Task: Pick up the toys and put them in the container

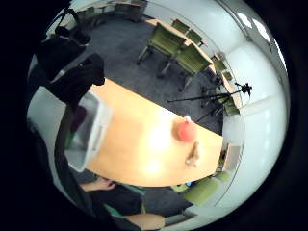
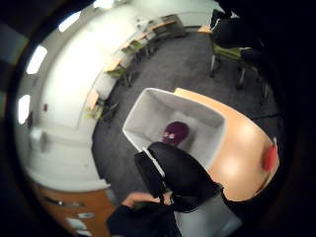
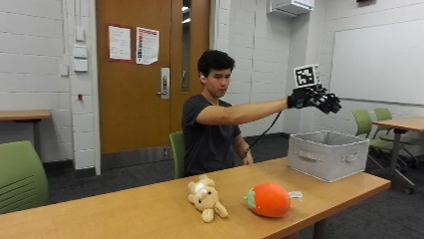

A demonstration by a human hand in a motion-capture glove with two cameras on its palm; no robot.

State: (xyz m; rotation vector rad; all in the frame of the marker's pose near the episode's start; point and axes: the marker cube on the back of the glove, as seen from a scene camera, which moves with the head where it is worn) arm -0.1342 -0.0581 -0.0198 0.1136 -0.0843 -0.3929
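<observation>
My gloved right hand (image 3: 314, 99) is stretched out at arm's length, high above the grey fabric container (image 3: 326, 154) at the table's end. Its fingers (image 2: 180, 173) hang relaxed and hold nothing. A purple toy (image 2: 175, 132) lies on the floor of the container (image 2: 148, 113). Two toys stay on the wooden table (image 3: 132, 209): a beige teddy bear (image 3: 207, 197) lying on its back, and a round orange-red plush fruit (image 3: 268, 199) beside it. The little finger side palm view shows the fruit (image 1: 186, 131) and the bear (image 1: 193, 155) far along the table from the container (image 1: 91, 130).
The bare left hand (image 3: 246, 159) stays low behind the table edge. Green chairs (image 3: 20, 174) stand around, one (image 3: 175, 149) behind the person. Another table (image 3: 397, 124) with chairs stands beyond the container. A tripod (image 1: 226, 96) stands on the carpet.
</observation>
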